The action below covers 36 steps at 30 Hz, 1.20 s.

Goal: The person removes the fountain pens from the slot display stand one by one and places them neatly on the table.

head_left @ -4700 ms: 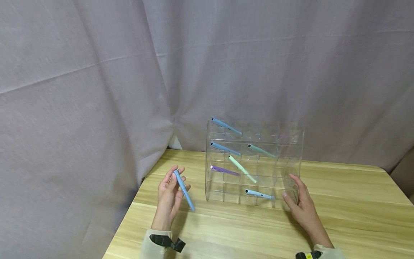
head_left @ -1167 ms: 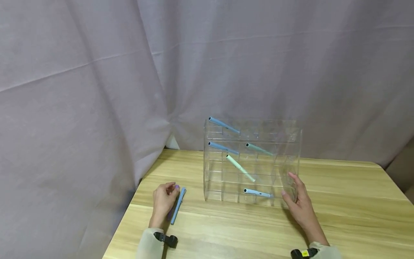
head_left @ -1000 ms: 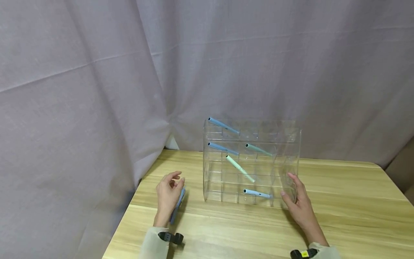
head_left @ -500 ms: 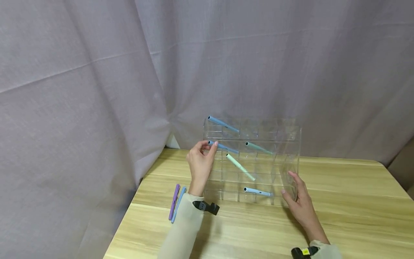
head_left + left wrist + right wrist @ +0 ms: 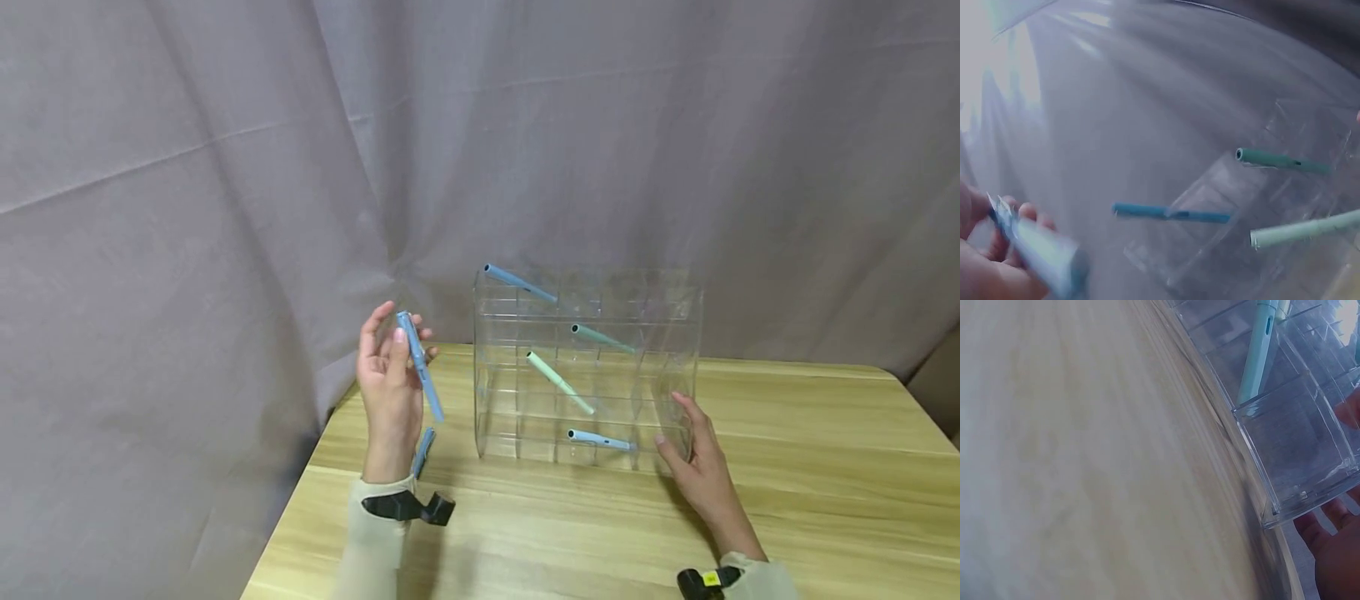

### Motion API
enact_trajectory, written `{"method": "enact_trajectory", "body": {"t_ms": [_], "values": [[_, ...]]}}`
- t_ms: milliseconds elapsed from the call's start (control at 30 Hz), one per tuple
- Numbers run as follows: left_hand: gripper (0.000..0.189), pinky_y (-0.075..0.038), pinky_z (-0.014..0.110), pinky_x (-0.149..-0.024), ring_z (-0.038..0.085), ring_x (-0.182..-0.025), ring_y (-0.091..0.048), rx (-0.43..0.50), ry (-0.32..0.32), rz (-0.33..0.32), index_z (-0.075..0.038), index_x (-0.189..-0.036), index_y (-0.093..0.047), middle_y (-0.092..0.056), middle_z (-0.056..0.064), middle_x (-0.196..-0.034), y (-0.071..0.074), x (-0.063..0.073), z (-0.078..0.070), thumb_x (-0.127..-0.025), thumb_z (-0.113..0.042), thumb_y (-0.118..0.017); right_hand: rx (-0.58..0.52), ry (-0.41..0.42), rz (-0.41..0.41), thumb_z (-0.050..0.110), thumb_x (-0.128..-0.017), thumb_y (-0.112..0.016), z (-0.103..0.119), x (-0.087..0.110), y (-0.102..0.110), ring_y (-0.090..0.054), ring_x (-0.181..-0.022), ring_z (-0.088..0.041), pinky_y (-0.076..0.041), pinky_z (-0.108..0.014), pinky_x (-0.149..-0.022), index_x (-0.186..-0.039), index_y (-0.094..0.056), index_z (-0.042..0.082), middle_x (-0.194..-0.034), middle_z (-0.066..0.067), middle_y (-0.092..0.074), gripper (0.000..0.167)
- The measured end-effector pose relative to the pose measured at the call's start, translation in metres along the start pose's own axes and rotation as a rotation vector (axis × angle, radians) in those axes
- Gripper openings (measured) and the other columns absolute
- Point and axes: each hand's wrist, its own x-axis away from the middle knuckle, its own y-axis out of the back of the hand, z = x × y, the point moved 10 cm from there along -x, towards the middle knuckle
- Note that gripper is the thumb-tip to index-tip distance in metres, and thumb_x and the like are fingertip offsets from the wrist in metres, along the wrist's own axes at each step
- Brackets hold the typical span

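My left hand (image 5: 386,383), left of a clear divided pen rack (image 5: 517,446), pinches a blue pen (image 5: 427,383) between thumb and fingers, tilted in the air. That pen (image 5: 1047,253) is blurred in the left wrist view. My right hand (image 5: 701,467) grips the rack's right end wall, thumb at the front; in the right wrist view its fingers (image 5: 1313,531) curl round the edge. The rack bears a blue pen (image 5: 521,283) at top left, a green pen (image 5: 603,337), a pale green pen (image 5: 560,382) slanting across the middle, and a light blue pen (image 5: 600,440) at the bottom.
Another blue pen (image 5: 423,450) lies on the wooden table (image 5: 570,533), its lower end hidden behind the left wrist. A grey curtain (image 5: 570,150) hangs behind the table and along its left side.
The left hand has laid a blue pen and a purple pen on the table, then taken another blue pen from the rack's second row and drawn it left. The right hand stays in place.
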Motion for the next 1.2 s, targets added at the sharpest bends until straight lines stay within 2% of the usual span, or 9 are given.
{"method": "enact_trajectory", "body": {"t_ms": [67, 167, 367, 500, 633, 733, 833, 967, 1200], "values": [[0.028, -0.060, 0.020, -0.070, 0.012, -0.084, -0.071, 0.003, 0.060, -0.020, -0.011, -0.139, -0.061, -0.073, 0.002, -0.111, 0.021, 0.003, 0.005, -0.112, -0.008, -0.052, -0.009, 0.000, 0.001, 0.004, -0.102, -0.068, 0.000, -0.001, -0.001, -0.020, -0.159, -0.006, -0.019, -0.086, -0.120, -0.168, -0.033, 0.019, -0.172, -0.025, -0.030, 0.077], [0.029, -0.056, 0.017, -0.066, 0.009, -0.079, -0.066, -0.148, 0.135, -0.043, -0.011, -0.138, -0.064, -0.073, 0.003, -0.112, 0.060, 0.009, 0.020, -0.110, -0.006, -0.055, -0.013, -0.014, 0.001, 0.005, -0.103, -0.067, -0.001, 0.000, 0.000, -0.020, -0.159, -0.003, -0.019, -0.087, -0.120, -0.168, -0.032, 0.020, -0.174, -0.022, -0.029, 0.076], [0.042, -0.061, 0.015, -0.085, 0.012, -0.095, -0.077, -0.666, 0.233, 0.008, -0.003, -0.145, -0.063, -0.075, 0.025, -0.124, 0.140, 0.029, 0.060, -0.104, 0.004, -0.063, -0.003, -0.024, 0.008, 0.007, -0.104, -0.066, -0.003, 0.001, 0.002, -0.017, -0.164, -0.014, -0.017, -0.088, -0.120, -0.169, -0.030, 0.021, -0.175, -0.022, -0.026, 0.075], [0.034, -0.057, 0.013, -0.078, 0.017, -0.094, -0.080, -1.048, 0.257, 0.026, -0.001, -0.135, -0.072, -0.082, 0.022, -0.111, 0.175, 0.038, 0.083, -0.101, -0.006, -0.072, -0.013, -0.015, -0.003, 0.005, -0.103, -0.067, -0.003, 0.002, 0.003, -0.018, -0.163, -0.011, -0.016, -0.087, -0.121, -0.169, -0.031, 0.020, -0.174, -0.023, -0.027, 0.076], [0.025, -0.055, 0.024, -0.073, 0.022, -0.084, -0.077, -1.286, 0.217, 0.000, -0.003, -0.118, -0.081, -0.083, 0.013, -0.094, 0.184, 0.041, 0.089, -0.095, -0.014, -0.080, -0.021, -0.001, -0.014, 0.003, -0.103, -0.067, -0.004, 0.001, 0.002, -0.019, -0.155, 0.006, -0.016, -0.083, -0.124, -0.168, -0.032, 0.018, -0.176, -0.005, -0.030, 0.076], [0.022, -0.055, 0.037, -0.075, 0.025, -0.079, -0.073, -1.349, 0.176, -0.013, -0.003, -0.111, -0.083, -0.081, 0.012, -0.087, 0.182, 0.039, 0.092, -0.093, -0.015, -0.082, -0.021, 0.011, -0.019, 0.002, -0.102, -0.067, -0.003, 0.000, 0.000, -0.020, -0.151, 0.013, -0.016, -0.078, -0.127, -0.168, -0.033, 0.017, -0.172, 0.008, -0.031, 0.075], [0.019, -0.053, 0.044, -0.077, 0.028, -0.078, -0.073, -1.388, 0.149, -0.010, -0.003, -0.107, -0.083, -0.080, 0.012, -0.085, 0.180, 0.037, 0.099, -0.092, -0.014, -0.082, -0.021, 0.020, -0.022, 0.001, -0.102, -0.067, -0.002, 0.000, 0.000, -0.019, -0.151, 0.015, -0.015, -0.076, -0.128, -0.167, -0.034, 0.016, -0.174, -0.001, -0.031, 0.074], [0.018, -0.055, 0.047, -0.081, 0.030, -0.081, -0.073, -1.401, 0.176, -0.014, -0.003, -0.105, -0.083, -0.080, 0.011, -0.086, 0.183, 0.036, 0.111, -0.091, -0.014, -0.082, -0.015, 0.027, -0.017, 0.001, -0.101, -0.067, -0.001, 0.000, -0.001, -0.019, -0.151, 0.015, -0.015, -0.077, -0.127, -0.167, -0.034, 0.016, -0.172, -0.023, -0.032, 0.075], [0.025, -0.056, 0.053, -0.089, 0.034, -0.090, -0.074, -1.389, 0.227, -0.029, -0.001, -0.113, -0.081, -0.080, 0.013, -0.092, 0.184, 0.033, 0.120, -0.092, -0.014, -0.080, -0.002, 0.002, -0.017, 0.002, -0.102, -0.067, -0.004, 0.000, 0.000, -0.019, -0.154, 0.010, -0.016, -0.079, -0.126, -0.167, -0.033, 0.019, -0.173, -0.024, -0.031, 0.076]]}}
